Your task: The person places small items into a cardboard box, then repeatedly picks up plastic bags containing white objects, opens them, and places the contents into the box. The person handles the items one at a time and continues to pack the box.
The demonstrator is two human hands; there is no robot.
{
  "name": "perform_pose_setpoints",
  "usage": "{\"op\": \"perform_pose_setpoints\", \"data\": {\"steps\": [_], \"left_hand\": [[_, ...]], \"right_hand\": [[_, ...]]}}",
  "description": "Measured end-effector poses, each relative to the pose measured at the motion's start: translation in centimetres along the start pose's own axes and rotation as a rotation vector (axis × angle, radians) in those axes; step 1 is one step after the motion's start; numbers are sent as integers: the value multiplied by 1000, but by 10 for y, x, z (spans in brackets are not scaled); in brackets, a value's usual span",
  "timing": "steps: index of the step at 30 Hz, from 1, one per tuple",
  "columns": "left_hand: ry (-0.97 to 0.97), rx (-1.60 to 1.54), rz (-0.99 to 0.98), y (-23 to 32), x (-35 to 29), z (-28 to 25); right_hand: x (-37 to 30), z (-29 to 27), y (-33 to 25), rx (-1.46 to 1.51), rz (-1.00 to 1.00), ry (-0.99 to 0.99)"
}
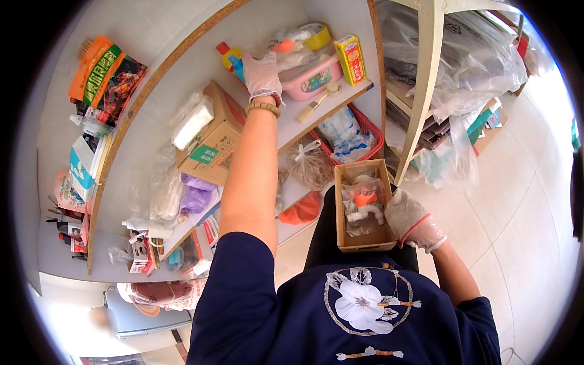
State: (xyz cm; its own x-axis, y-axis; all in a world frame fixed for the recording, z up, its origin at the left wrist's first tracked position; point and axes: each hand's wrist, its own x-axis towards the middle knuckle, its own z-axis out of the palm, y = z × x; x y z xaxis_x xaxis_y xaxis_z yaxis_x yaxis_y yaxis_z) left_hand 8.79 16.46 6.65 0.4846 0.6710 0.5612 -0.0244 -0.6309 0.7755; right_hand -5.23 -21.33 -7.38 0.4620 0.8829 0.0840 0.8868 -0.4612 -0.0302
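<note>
Open cardboard box (367,247) is up close over the lap, bagged fittings (366,213) inside. Gloved right hand (420,226) is against its side with grey cloth (404,212) — can't tell how tightly. Farther off, gloved left hand (261,74) curls beside the pink tub (298,92) — fingertips hidden, grip unclear.

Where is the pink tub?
In the head view's upper middle, the pink tub sits on a shelf, right of the left hand and left of a yellow box.
</note>
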Motion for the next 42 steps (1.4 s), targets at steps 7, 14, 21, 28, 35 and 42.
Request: {"op": "perform_pose_setpoints", "data": {"steps": [7,14,21,28,35,42], "left_hand": [[-12,70,360,47,20,6],[-209,-455,374,130,-67,-20],[-634,-561,297,118,-158,-41],[-851,-764,21,111,-218,-14],[-747,-929,-356,97,-246,-10],[-642,-909,-342,97,-257,-6]], "right_hand": [[-4,8,4,97,-16,72],[-5,-27,23,80,31,-42],[-26,-65,72,538,-66,504],[19,-37,61,1546,369,902],[36,-40,49,1480,250,1078],[53,-24,43,521,691,1064]]}}
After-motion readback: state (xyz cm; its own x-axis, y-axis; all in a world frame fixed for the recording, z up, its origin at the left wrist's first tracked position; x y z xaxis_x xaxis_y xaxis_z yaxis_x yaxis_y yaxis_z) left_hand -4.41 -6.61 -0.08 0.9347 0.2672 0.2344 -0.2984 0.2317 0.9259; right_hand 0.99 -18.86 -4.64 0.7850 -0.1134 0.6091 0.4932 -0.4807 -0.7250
